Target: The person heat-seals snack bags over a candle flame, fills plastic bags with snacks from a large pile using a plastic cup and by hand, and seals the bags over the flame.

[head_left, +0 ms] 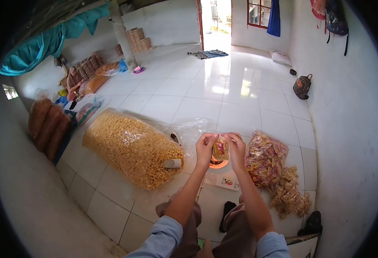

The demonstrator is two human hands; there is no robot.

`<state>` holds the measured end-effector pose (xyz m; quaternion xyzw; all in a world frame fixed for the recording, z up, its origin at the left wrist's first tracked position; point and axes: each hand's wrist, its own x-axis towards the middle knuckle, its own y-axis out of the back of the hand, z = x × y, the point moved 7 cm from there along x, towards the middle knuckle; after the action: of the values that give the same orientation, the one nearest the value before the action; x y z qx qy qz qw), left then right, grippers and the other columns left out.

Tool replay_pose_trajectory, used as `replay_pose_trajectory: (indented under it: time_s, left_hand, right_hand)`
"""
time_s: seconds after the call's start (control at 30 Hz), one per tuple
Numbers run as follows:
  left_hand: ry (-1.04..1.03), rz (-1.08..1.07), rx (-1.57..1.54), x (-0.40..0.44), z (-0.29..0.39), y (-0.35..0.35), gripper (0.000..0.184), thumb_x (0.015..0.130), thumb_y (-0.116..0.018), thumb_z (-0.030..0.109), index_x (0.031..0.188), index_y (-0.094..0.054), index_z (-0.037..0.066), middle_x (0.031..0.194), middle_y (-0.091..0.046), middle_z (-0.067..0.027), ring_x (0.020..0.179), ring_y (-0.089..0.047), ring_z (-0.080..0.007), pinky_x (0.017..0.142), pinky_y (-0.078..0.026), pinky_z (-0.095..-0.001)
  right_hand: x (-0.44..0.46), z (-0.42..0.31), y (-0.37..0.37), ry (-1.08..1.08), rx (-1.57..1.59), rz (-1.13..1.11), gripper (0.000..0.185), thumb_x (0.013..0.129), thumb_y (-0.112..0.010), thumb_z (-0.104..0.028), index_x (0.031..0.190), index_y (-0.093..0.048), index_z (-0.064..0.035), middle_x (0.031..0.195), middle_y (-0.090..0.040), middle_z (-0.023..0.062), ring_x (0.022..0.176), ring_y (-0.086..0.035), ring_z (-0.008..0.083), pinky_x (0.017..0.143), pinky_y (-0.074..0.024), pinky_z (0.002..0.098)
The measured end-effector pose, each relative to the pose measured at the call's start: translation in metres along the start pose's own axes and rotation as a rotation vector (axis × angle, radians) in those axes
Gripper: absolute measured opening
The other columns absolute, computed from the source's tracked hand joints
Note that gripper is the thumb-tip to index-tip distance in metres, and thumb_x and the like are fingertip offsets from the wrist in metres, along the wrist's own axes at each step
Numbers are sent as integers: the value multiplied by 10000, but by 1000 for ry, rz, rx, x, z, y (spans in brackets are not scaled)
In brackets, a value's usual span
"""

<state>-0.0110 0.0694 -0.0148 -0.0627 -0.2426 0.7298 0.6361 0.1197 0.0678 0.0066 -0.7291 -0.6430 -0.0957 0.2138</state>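
Note:
My left hand (205,148) and my right hand (236,150) are raised in front of me, fingertips pinching the top edge of a small clear snack packet (220,151). Red and yellow print shows on the packet, and pale snack pieces fill its lower part. Just below it is a round, bright orange thing (218,164), partly hidden by the packet and hands. To the left lies a big clear sack of golden snack pieces (124,144), its mouth towards me, with a whitish scoop or cup (172,163) resting in it.
Right of my hands stand a bag of printed wrappers (266,159) and a heap of filled packets (291,193). A white printed sheet (223,181) lies near my feet. Tall brown sacks (47,127) lean at the left wall. Another person (73,81) sits at the far left.

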Motion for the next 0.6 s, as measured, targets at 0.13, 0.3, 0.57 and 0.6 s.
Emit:
replay_pose_trajectory:
  time_s: [0.13, 0.3, 0.57, 0.6]
  left_hand:
    - [-75, 83, 29, 1, 3, 12, 89, 829, -594, 116, 829, -554, 36, 759, -579, -4, 692, -511, -48, 644, -408, -192]
    - [-140, 104, 56, 5, 8, 14, 99, 808, -620, 91, 808, -549, 23, 740, -584, -20, 670, -515, -44, 616, -418, -181]
    - [-106, 95, -59, 6, 6, 15, 93, 822, -602, 94, 838, -543, 24, 748, -592, -26, 655, -522, -42, 595, -427, -175]
    - [-104, 97, -59, 5, 9, 13, 93, 822, -602, 94, 838, -543, 24, 748, -592, -26, 655, -522, -42, 595, -427, -175]
  right_hand:
    - [3, 13, -4, -88, -16, -32, 117, 802, -612, -88, 825, -578, 21, 795, -601, 43, 741, -553, 97, 705, -439, 231]
    - [8, 2, -6, 67, -172, -30, 110, 789, -619, -71, 783, -546, 11, 752, -593, 42, 702, -555, 96, 674, -447, 232]
    - [7, 11, -14, -115, 133, -94, 101, 821, -594, -87, 826, -544, 0, 792, -571, 24, 737, -528, 75, 696, -433, 217]
    - [7, 10, -13, -117, 133, -94, 101, 821, -594, -87, 826, -544, 0, 792, -571, 24, 737, -528, 75, 696, -433, 217]
